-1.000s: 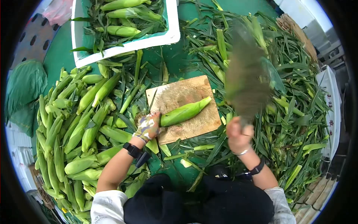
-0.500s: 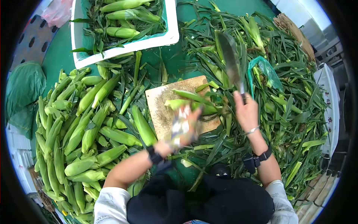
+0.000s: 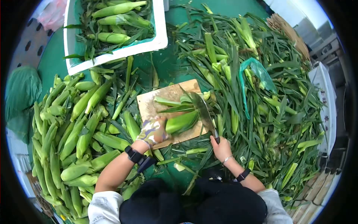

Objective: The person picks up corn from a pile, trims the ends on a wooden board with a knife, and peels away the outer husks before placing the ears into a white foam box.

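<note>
Corn ear (image 3: pixel 181 122) lying across chopping board (image 3: pixel 149 106), butt gripped by gloved left hand (image 3: pixel 153 130), tip toward cleaver (image 3: pixel 203 112) clenched in right hand (image 3: pixel 222 147).

green corn ear (image 3: pixel 181 122), tan board (image 3: pixel 151 106) (speckled), patterned glove (image 3: pixel 151 130)

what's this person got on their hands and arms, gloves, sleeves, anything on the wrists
The left hand wears a patterned, camouflage-like glove, with a black band at the wrist and a white short sleeve above. The right hand is bare, with a thin silvery bracelet, a black band further up the forearm and a pale sleeve.
</note>
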### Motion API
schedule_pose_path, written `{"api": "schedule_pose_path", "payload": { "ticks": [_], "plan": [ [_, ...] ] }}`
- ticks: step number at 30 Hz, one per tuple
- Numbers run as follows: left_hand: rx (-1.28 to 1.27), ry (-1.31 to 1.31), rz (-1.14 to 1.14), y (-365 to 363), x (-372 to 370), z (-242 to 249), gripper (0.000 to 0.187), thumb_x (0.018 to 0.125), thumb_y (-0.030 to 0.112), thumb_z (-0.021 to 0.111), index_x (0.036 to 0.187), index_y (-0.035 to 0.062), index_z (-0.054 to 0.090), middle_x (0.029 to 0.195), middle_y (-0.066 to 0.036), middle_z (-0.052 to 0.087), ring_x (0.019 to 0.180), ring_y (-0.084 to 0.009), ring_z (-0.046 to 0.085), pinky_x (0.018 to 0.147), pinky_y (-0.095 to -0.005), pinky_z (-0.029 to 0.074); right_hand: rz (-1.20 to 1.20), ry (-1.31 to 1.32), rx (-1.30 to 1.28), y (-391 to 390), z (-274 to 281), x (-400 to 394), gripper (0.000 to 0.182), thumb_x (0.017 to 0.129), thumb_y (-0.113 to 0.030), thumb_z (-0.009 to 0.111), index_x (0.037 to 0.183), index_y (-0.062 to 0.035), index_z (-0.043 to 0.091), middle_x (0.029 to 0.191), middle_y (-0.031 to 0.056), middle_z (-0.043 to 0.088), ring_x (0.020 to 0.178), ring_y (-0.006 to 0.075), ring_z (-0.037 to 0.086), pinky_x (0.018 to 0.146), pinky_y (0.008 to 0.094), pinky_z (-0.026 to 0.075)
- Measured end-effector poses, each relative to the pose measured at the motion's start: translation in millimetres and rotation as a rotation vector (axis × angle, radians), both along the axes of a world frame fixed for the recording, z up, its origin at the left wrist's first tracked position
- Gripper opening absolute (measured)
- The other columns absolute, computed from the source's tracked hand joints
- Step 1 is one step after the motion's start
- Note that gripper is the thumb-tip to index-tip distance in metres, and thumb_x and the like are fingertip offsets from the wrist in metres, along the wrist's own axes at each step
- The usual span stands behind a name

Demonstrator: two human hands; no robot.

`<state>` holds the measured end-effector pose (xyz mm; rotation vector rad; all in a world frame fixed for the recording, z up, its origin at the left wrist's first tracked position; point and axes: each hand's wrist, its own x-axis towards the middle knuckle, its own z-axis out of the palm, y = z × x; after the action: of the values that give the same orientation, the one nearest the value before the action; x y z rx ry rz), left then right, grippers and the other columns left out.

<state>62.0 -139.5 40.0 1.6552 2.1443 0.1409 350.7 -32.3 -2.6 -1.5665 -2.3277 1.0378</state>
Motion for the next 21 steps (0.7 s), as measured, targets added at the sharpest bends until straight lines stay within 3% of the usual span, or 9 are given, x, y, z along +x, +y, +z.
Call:
{"api": "schedule_pose_path", "payload": {
  "ticks": [2,4,5,9,11,12,15,17,21],
  "plan": [
    [-0.065,-0.423,0.138,-26,0,-9,0.054,0.072,0.044,0.075,0.104,0.0025,0.061,0.083,-0.021,0.065,0.073,-0.0336,0.063,0.066,-0.0394,0.05,0.046,-0.057,-0.007,3,16,-10,0.042,0.089,-0.033,0.061,0.074,0.006,0.06,0.063,0.0282,0.058,0.063,0.0448,0.06,0.056,0.049,0.047],
    [-0.383,-0.749,0.288,-32,4,-9,0.051,0.078,0.045,0.07,0.104,0.0013,0.064,0.078,-0.019,0.065,0.063,-0.0284,0.06,0.064,-0.0375,0.049,0.113,-0.042,0.007,10,25,-26,0.041,0.089,-0.034,0.061,0.08,0.0054,0.061,0.062,0.0276,0.058,0.063,0.0447,0.06,0.056,0.0499,0.047],
    [-0.122,-0.918,0.177,-44,11,-26,0.041,0.085,0.039,0.065,0.103,0.002,0.067,0.071,-0.015,0.063,0.06,-0.0208,0.055,0.063,-0.0362,0.047,0.138,-0.023,0.018,9,39,-37,0.041,0.089,-0.034,0.061,0.083,0.0061,0.061,0.062,0.0272,0.058,0.062,0.0449,0.06,0.055,0.0497,0.047],
    [-0.245,-0.888,0.166,-46,12,-15,0.031,0.094,0.03,0.052,0.117,0.014,0.065,0.078,-0.011,0.065,0.07,-0.021,0.06,0.07,-0.0347,0.05,0.311,0.125,0.125,-8,66,-46,0.037,0.087,-0.034,0.063,0.081,0.0014,0.056,0.059,0.0209,0.059,0.056,0.0402,0.061,0.051,0.0458,0.049],
    [-0.375,-1.212,0.566,-50,9,-15,0.03,0.095,0.027,0.047,0.119,0.0217,0.064,0.084,-0.01,0.067,0.077,-0.0237,0.063,0.08,-0.0365,0.051,0.562,0.16,0.283,-11,71,-39,0.033,0.085,-0.033,0.065,0.076,-0.0053,0.049,0.057,0.013,0.06,0.051,0.0321,0.062,0.047,0.0402,0.05],
    [-0.375,-1.216,0.565,-53,6,-20,0.03,0.095,0.027,0.047,0.119,0.0217,0.064,0.084,-0.01,0.067,0.077,-0.0237,0.063,0.08,-0.0365,0.051,0.563,0.156,0.283,-8,68,-36,0.033,0.085,-0.033,0.065,0.076,-0.0053,0.049,0.057,0.013,0.06,0.051,0.0321,0.062,0.047,0.0402,0.05],
    [0.03,-0.615,-0.039,-61,-2,-25,0.043,0.088,0.034,0.064,0.112,-0.0011,0.063,0.086,-0.011,0.068,0.074,-0.0191,0.064,0.07,-0.0344,0.054,0.718,-0.179,0.358,3,41,-23,0.034,0.083,-0.033,0.067,0.08,-0.0038,0.05,0.058,0.0117,0.061,0.052,0.0285,0.063,0.048,0.0383,0.052],
    [-0.332,-0.868,0.356,-58,-1,5,0.061,0.079,0.042,0.073,0.112,-0.0076,0.059,0.091,-0.014,0.067,0.074,-0.0195,0.064,0.064,-0.0312,0.053,0.653,-0.386,0.25,26,22,-14,0.034,0.083,-0.034,0.065,0.085,-0.0014,0.055,0.062,0.0155,0.063,0.057,0.0306,0.065,0.052,0.0413,0.053],
    [-0.098,-0.681,0.424,-123,-21,62,0.09,0.063,0.048,0.083,0.124,-0.0096,0.049,0.108,-0.023,0.062,0.098,-0.0312,0.062,0.088,-0.0362,0.048,0.29,-0.418,0.26,66,22,-3,0.039,0.086,-0.036,0.061,0.082,0.0028,0.061,0.067,0.0227,0.063,0.062,0.0363,0.065,0.058,0.0445,0.052]
  ]
}}
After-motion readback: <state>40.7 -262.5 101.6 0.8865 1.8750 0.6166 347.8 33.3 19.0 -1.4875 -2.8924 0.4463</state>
